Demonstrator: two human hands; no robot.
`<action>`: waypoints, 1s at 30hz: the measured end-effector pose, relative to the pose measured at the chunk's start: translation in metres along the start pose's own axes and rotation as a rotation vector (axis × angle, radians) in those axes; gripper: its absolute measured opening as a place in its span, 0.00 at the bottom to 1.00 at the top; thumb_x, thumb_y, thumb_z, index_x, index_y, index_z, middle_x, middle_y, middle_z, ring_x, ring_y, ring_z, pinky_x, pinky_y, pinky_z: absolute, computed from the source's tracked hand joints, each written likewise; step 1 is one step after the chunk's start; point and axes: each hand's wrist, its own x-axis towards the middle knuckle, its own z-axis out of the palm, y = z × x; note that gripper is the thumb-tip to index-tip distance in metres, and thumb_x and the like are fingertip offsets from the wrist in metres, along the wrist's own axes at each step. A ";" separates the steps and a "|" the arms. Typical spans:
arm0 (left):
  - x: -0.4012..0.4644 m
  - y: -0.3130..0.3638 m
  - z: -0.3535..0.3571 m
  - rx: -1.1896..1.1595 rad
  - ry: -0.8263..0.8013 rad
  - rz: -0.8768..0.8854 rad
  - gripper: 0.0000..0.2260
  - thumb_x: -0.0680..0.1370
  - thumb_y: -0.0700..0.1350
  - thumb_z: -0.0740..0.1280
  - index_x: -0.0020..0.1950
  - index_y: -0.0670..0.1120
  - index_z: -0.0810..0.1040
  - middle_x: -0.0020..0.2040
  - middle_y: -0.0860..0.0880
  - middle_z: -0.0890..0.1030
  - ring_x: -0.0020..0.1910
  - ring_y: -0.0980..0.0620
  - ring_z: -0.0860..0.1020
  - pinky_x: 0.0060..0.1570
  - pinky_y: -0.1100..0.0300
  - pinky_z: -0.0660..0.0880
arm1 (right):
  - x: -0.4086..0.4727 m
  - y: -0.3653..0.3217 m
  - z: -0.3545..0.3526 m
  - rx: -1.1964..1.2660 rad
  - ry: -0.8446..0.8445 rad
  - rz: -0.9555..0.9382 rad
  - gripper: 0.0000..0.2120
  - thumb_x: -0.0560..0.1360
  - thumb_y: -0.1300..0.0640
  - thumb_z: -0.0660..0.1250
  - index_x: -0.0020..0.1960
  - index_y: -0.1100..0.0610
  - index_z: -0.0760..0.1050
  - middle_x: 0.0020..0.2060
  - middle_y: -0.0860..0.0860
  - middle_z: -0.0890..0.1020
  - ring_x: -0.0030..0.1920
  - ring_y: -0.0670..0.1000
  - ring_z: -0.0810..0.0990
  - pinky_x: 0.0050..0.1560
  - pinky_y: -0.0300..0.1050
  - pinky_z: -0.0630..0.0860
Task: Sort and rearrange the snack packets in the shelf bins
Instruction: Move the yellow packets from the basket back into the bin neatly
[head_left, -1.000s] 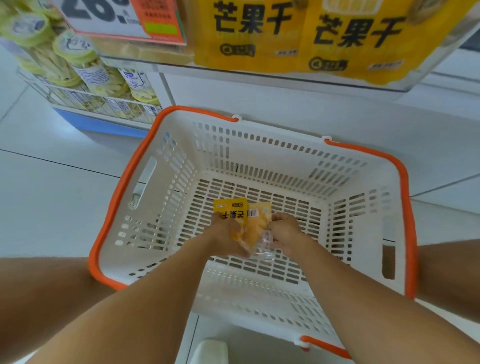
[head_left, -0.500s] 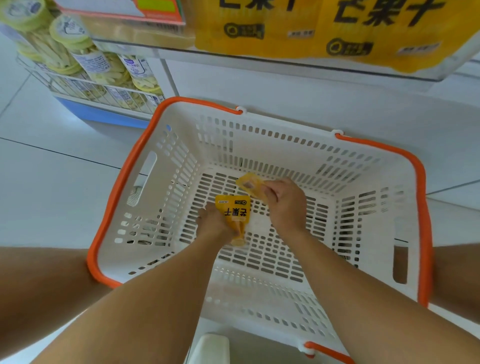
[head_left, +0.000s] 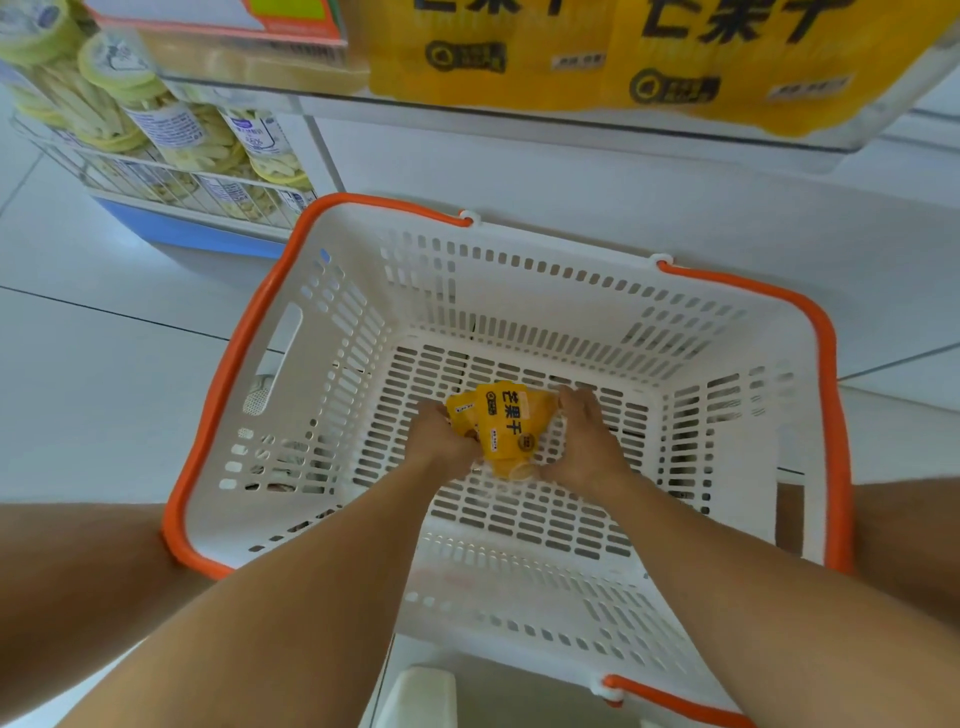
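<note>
The yellow packets (head_left: 501, 426) lie bunched together on the floor of the basket (head_left: 519, 291), near its middle. Half a second ago they were apart: one packet was in each hand, and the right one was held up nearer the far wall of the basket. Now they have been brought together into one small pile, one on top of the other. The left hand (head_left: 447, 439) is on the left side of the pile with its fingers curled round the packets there, so it is gripping them. The right hand (head_left: 584, 441) is pressed against the right side of the pile; its fingers look curled over the edge, so it seems to be holding the pile too, though the fingertips are hidden behind the packets. Nothing else can be seen inside the basket. This change looks like gathering up: the person has likely made one pile so both packets can be lifted out in one go. Past the far wall of the basket, higher up, a shelf (head_left: 571, 122) holds big yellow bags (head_left: 649, 57) with the same black writing as the packets, so that is probably where the pile belongs. To the left of the basket, a wire rack (head_left: 156, 179) holds tubs (head_left: 171, 130) of pale snack sticks. The basket sits on a white tiled floor (head_left: 104, 415).
</note>
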 end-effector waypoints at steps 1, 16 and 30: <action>-0.001 0.001 0.000 -0.068 -0.041 -0.004 0.29 0.69 0.41 0.75 0.64 0.45 0.65 0.48 0.44 0.80 0.43 0.46 0.82 0.41 0.49 0.83 | 0.004 -0.002 -0.005 -0.027 -0.017 0.005 0.60 0.63 0.47 0.83 0.82 0.48 0.47 0.81 0.52 0.44 0.77 0.58 0.62 0.70 0.54 0.69; 0.039 0.012 -0.006 0.784 -0.134 0.460 0.56 0.60 0.64 0.79 0.80 0.49 0.55 0.80 0.48 0.56 0.80 0.46 0.52 0.78 0.47 0.52 | 0.002 -0.029 0.017 -0.357 0.112 -0.096 0.53 0.56 0.34 0.80 0.71 0.56 0.63 0.67 0.55 0.70 0.69 0.58 0.67 0.69 0.57 0.67; 0.018 0.031 -0.017 0.659 -0.228 0.283 0.26 0.60 0.57 0.83 0.53 0.53 0.79 0.49 0.54 0.81 0.51 0.50 0.80 0.43 0.61 0.73 | -0.012 -0.041 0.044 -0.169 0.099 0.055 0.41 0.57 0.42 0.83 0.63 0.57 0.70 0.62 0.53 0.73 0.64 0.56 0.68 0.61 0.50 0.73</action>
